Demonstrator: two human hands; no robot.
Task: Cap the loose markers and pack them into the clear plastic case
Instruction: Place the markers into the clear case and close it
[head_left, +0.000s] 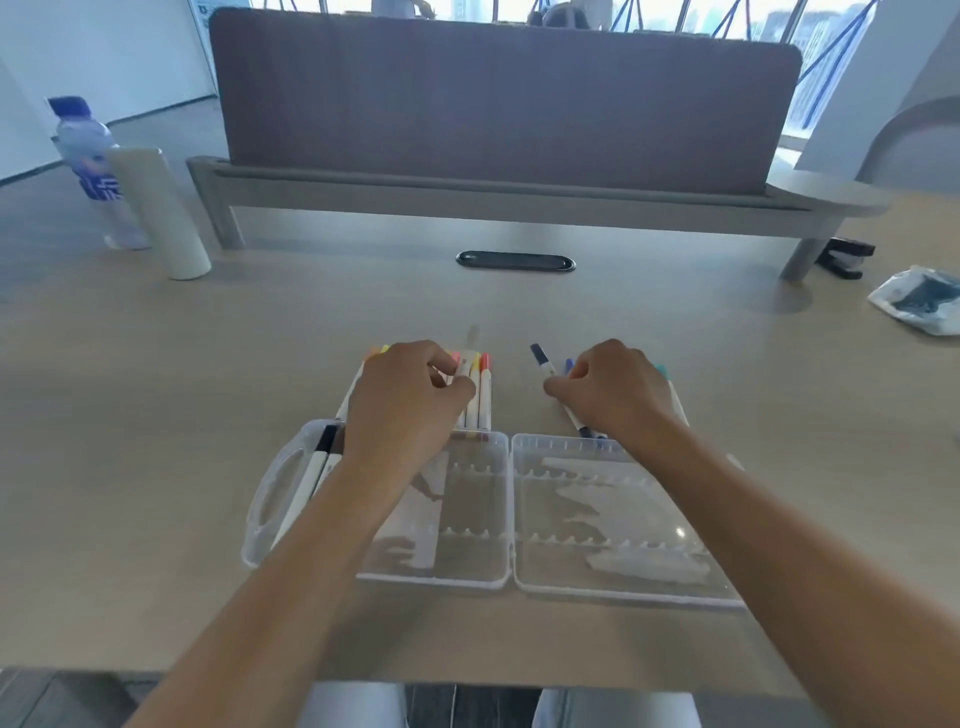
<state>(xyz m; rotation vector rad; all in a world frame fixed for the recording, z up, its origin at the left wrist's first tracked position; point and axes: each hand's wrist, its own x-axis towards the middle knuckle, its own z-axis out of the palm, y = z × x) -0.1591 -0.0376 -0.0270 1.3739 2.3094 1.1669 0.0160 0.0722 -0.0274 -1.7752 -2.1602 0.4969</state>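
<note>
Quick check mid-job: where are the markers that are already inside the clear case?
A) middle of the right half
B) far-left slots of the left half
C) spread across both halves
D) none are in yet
B: the packed markers lie at the left edge of the clear case, beside its handle; the right half holds none.

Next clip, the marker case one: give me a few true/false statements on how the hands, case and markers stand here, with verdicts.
1. The clear case lies open on the desk. True.
2. The left hand rests flat, holding nothing. False: its fingers pinch a white marker.
3. The right hand grips a dark-capped marker. True.
4. The case's left half holds no markers. False: black-capped markers already lie at its left edge.
</note>
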